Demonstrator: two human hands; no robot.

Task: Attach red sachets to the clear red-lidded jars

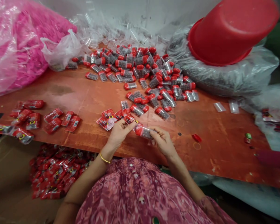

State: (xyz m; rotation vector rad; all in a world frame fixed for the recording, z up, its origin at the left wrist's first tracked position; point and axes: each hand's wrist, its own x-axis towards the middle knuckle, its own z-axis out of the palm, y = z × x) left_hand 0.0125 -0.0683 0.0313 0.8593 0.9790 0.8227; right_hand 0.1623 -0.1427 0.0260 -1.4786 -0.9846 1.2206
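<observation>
Near the table's front edge, my right hand (163, 140) grips the clear end of a small red-capped tube (145, 132) holding dark pellets. The fingers of my left hand (119, 133) pinch a red printed plastic wrapper (128, 118) right by the tube's red cap. Whether the cap is inside the wrapper or only against it, I cannot tell. Just beyond my left hand lie more flat red wrappers (106, 116). A big heap of similar red-capped tubes (140, 67) spreads over the middle and back of the table.
Wrapped red packs (52, 119) lie at the left, above a cardboard box (7, 165) with many more. Clear empty tubes (130, 32) are piled behind. A red bucket (231, 34) rests on a plastic sack (235, 74); a pink-filled bag (21, 46) stands left.
</observation>
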